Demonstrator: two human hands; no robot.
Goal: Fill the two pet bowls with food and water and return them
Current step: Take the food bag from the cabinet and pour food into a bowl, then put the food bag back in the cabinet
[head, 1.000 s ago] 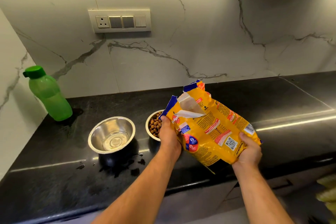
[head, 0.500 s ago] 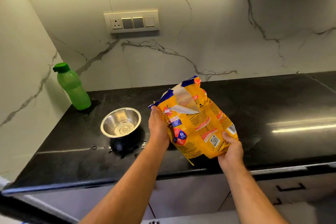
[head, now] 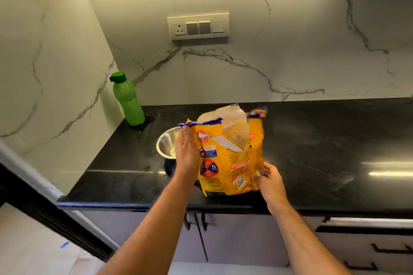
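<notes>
Yellow crinkled-plastic pet-food bag [head: 230, 158] held upright over black stone counter [head: 335, 140], left hand [head: 187, 152] gripping torn top, right hand [head: 268, 177] pinching bottom corner, probably steadying it; steel bowl [head: 167, 144] just left of bag.

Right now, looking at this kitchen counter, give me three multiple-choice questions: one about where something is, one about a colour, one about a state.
1. Where does the green plastic bottle stand?
A. In the back left corner of the black stone counter
B. At the counter's front edge
C. Inside a cabinet

2. What is the main colour of the opened pet food bag?
A. Red
B. Yellow
C. White

3. How is the bag held?
A. Lying flat, untouched
B. By one hand only
C. Upright, by both hands

Answers:
1. A, it stands where the two marble walls meet.
2. B, yellow with a blue top edge.
3. C, the left hand grips its upper edge beside the round steel bowl, and the right hand holds its lower corner.
</notes>
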